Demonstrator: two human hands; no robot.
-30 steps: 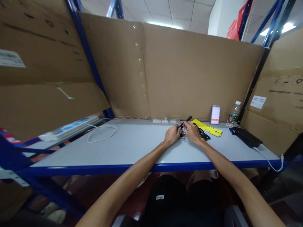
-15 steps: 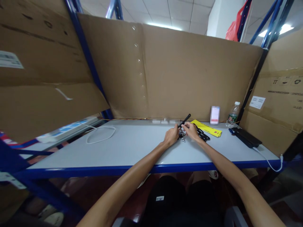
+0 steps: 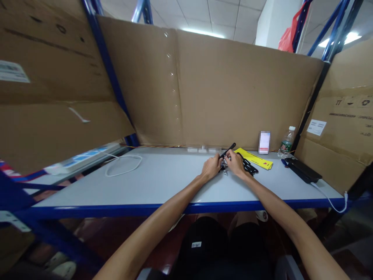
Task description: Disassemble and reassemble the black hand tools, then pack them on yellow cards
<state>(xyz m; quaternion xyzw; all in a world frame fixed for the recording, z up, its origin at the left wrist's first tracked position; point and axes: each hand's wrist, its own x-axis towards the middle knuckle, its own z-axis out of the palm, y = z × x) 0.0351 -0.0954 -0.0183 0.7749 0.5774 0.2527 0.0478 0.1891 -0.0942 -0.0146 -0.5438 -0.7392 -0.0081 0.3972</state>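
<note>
My left hand (image 3: 210, 168) and my right hand (image 3: 236, 164) meet over the grey table (image 3: 163, 182), fingers pinched together. Between them they grip a thin black stick-like tool (image 3: 229, 149) that slants up and to the right. A small shiny metal piece (image 3: 224, 168) lies under the fingertips; I cannot tell which hand touches it. Just right of my right hand lie black parts (image 3: 250, 167) on a yellow card (image 3: 256, 158).
A white cable loop (image 3: 124, 164) and a power strip (image 3: 87, 156) are at the left. A water bottle (image 3: 286, 142), a small white box (image 3: 264, 142) and a black flat device (image 3: 303, 170) with a white cord sit at the right. Cardboard walls surround the table.
The black tool's tip rose half a second ago and has dropped back slightly. Both hands stay in the same spot.
</note>
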